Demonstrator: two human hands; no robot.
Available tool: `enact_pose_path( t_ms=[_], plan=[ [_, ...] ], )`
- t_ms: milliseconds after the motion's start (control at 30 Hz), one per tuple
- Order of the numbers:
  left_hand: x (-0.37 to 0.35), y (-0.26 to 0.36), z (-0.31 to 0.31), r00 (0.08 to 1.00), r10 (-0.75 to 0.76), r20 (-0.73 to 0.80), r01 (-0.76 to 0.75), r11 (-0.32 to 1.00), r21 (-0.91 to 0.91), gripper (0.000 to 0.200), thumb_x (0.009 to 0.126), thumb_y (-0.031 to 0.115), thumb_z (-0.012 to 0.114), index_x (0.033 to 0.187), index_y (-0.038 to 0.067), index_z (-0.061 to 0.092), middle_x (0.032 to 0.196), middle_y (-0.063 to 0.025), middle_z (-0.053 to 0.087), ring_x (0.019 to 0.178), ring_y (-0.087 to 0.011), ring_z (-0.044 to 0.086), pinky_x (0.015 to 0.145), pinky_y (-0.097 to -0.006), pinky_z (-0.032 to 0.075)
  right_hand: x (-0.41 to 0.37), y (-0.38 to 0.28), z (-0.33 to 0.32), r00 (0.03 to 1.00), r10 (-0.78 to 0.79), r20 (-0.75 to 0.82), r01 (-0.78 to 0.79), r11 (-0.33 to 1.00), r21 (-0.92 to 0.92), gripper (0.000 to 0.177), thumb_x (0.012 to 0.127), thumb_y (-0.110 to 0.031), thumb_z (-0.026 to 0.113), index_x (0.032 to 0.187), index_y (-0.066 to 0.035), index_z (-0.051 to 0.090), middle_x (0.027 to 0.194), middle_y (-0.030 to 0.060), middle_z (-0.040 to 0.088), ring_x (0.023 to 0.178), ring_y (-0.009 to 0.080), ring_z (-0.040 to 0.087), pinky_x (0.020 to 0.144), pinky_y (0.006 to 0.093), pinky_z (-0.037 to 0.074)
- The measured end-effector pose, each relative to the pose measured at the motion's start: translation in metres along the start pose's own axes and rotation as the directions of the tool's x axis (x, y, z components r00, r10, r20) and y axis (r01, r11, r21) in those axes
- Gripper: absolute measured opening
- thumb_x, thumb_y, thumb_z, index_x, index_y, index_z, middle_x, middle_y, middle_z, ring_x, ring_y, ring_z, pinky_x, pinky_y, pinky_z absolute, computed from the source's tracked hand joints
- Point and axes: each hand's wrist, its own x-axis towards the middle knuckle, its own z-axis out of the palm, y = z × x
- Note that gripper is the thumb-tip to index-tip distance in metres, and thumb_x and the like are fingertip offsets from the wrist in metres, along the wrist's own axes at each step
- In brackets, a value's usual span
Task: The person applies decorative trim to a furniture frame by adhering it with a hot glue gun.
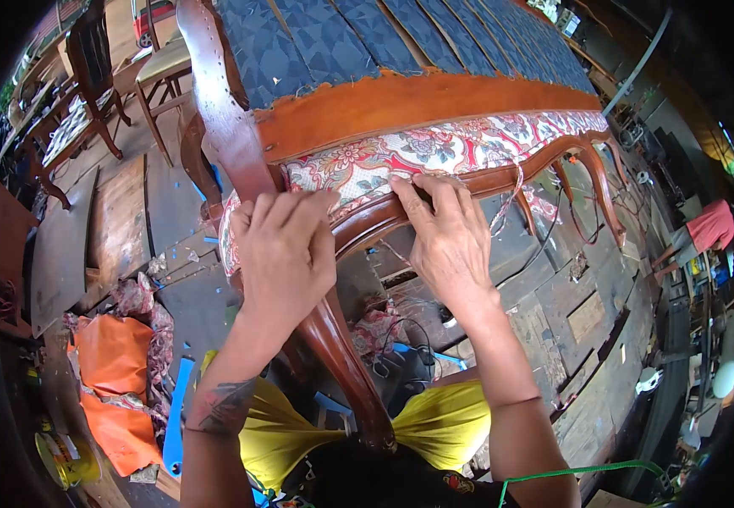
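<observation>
A carved wooden sofa frame (367,222) stands before me, its front rail dressed in floral upholstery fabric (443,146). At the near corner, beside the armrest post (230,127), my left hand (286,245) has its fingers curled onto the fabric's lower edge. My right hand (451,237) is further along the rail, with thumb and fingers closed at the same edge where cloth meets polished wood. The fingertips partly hide the edge. A front leg (354,381) reaches down between my knees.
Blue patterned fabric strips (333,38) cover the seat above an orange-brown wooden board (401,102). Orange cloth (117,381), a blue strip (179,415) and a yellow can (66,457) lie at left. Chairs (92,68) stand behind. A person in a red shirt (712,226) is at right.
</observation>
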Motion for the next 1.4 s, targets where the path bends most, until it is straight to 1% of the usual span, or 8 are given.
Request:
enact_pose_path(
  t_ms=[100, 233, 400, 633, 700, 933, 1233, 1400],
  plan=[
    [0.009, -0.009, 0.002, 0.988, -0.093, -0.121, 0.076, 0.987, -0.145, 0.032, 0.088, -0.004, 0.069, 0.112, 0.014, 0.082, 0.109, -0.0051, 0.076, 0.099, -0.0274, 0.066, 0.095, -0.0411, 0.041, 0.002, -0.007, -0.001, 0.996, 0.084, 0.015, -0.085, 0.996, 0.029, 0.068, 0.081, 0.004, 0.071, 0.147, -0.012, 0.068, 0.132, 0.0136, 0.066, 0.125, 0.0367, 0.064, 0.105, 0.0509, 0.054],
    [0.005, -0.014, 0.002, 0.989, -0.091, -0.117, 0.067, 0.978, -0.195, 0.036, 0.086, -0.004, 0.069, 0.113, 0.016, 0.082, 0.110, -0.0046, 0.073, 0.100, -0.0280, 0.064, 0.095, -0.0418, 0.041, 0.000, -0.008, -0.003, 0.998, 0.047, 0.034, -0.048, 0.999, 0.025, 0.069, 0.082, 0.005, 0.071, 0.148, -0.014, 0.067, 0.131, 0.0145, 0.066, 0.124, 0.0376, 0.064, 0.105, 0.0515, 0.055],
    [-0.002, -0.020, 0.004, 0.997, 0.060, -0.048, -0.067, 0.987, -0.147, 0.038, 0.086, -0.002, 0.068, 0.114, 0.019, 0.083, 0.121, -0.0051, 0.068, 0.115, -0.0292, 0.061, 0.102, -0.0466, 0.040, 0.001, -0.013, -0.003, 0.998, 0.048, 0.049, -0.046, 0.998, -0.038, 0.067, 0.081, 0.006, 0.070, 0.145, -0.016, 0.071, 0.131, 0.0156, 0.064, 0.123, 0.0384, 0.065, 0.104, 0.0508, 0.056],
    [0.002, -0.024, 0.009, 0.993, 0.120, -0.019, -0.122, 0.985, -0.119, 0.038, 0.088, 0.000, 0.067, 0.116, 0.021, 0.084, 0.128, -0.0051, 0.067, 0.121, -0.0312, 0.060, 0.107, -0.0505, 0.038, 0.001, -0.014, -0.003, 0.997, 0.064, 0.052, -0.061, 0.997, -0.043, 0.065, 0.080, 0.008, 0.070, 0.141, -0.015, 0.073, 0.130, 0.0152, 0.065, 0.121, 0.0378, 0.065, 0.103, 0.0512, 0.058],
    [0.005, -0.021, 0.011, 0.989, 0.149, 0.020, -0.146, 0.984, -0.099, 0.036, 0.084, 0.003, 0.074, 0.114, 0.019, 0.085, 0.136, -0.0061, 0.065, 0.130, -0.0311, 0.057, 0.111, -0.0516, 0.035, 0.001, -0.013, -0.004, 0.998, 0.045, 0.043, -0.043, 0.998, -0.037, 0.067, 0.079, 0.008, 0.070, 0.142, -0.015, 0.073, 0.130, 0.0149, 0.065, 0.121, 0.0379, 0.066, 0.103, 0.0512, 0.058],
    [0.004, -0.019, 0.015, 0.990, 0.138, 0.015, -0.136, 0.986, -0.098, 0.039, 0.084, 0.001, 0.074, 0.117, 0.019, 0.084, 0.140, -0.0064, 0.063, 0.133, -0.0315, 0.055, 0.111, -0.0535, 0.036, -0.001, -0.010, -0.003, 0.999, 0.035, 0.036, -0.035, 0.999, -0.015, 0.070, 0.079, 0.008, 0.071, 0.145, -0.016, 0.071, 0.130, 0.0148, 0.065, 0.122, 0.0379, 0.066, 0.103, 0.0510, 0.059],
    [0.002, -0.017, 0.013, 0.994, 0.104, 0.016, -0.101, 0.989, -0.103, 0.044, 0.090, -0.002, 0.063, 0.119, 0.022, 0.085, 0.141, -0.0078, 0.065, 0.135, -0.0336, 0.056, 0.115, -0.0515, 0.034, -0.006, -0.012, -0.002, 0.998, 0.008, 0.069, -0.003, 0.998, -0.068, 0.082, 0.077, 0.006, 0.074, 0.154, -0.022, 0.067, 0.135, 0.0149, 0.062, 0.130, 0.0386, 0.062, 0.106, 0.0524, 0.057],
    [0.000, -0.017, 0.011, 0.996, 0.094, 0.011, -0.093, 0.994, -0.064, 0.044, 0.092, -0.002, 0.063, 0.120, 0.023, 0.086, 0.142, -0.0078, 0.066, 0.136, -0.0338, 0.057, 0.114, -0.0514, 0.035, -0.007, -0.010, 0.002, 0.998, 0.050, 0.044, -0.050, 0.999, -0.013, 0.074, 0.076, 0.005, 0.073, 0.149, -0.010, 0.068, 0.137, 0.0150, 0.063, 0.130, 0.0388, 0.062, 0.109, 0.0519, 0.057]
  ],
)
